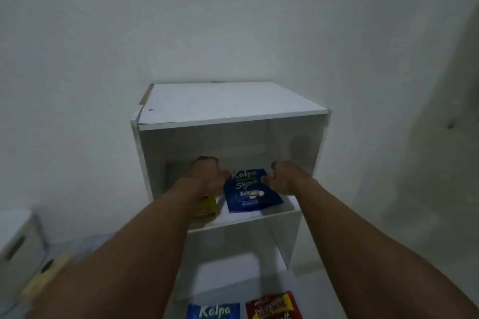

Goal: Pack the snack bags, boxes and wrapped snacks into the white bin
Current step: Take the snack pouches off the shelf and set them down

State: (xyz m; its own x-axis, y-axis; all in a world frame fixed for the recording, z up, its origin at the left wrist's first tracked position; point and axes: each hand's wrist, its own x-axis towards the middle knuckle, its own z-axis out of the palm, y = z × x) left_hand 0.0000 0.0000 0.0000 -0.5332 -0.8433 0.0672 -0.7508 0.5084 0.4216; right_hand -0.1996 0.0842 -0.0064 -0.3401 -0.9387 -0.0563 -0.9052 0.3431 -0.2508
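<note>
White shelf (234, 220): upright blue bag (251, 190), 2 hands pinching.

White open shelf unit (233, 101) against wall, upper shelf board (269, 216) bearing blue Kalpa bag (248, 193) and yellow snack pack (207, 206) just left of it, lower level holding second blue Kalpa bag (213, 311) beside red-yellow wrapped snack (272, 305)

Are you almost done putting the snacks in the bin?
Not nearly. Nothing shows as packed: the white bin sits at the far left, its inside hidden. Both hands, left hand and right hand, are on the blue Kalpa bag on the shelf. A yellow pack, another Kalpa bag and a red snack still wait.
</note>
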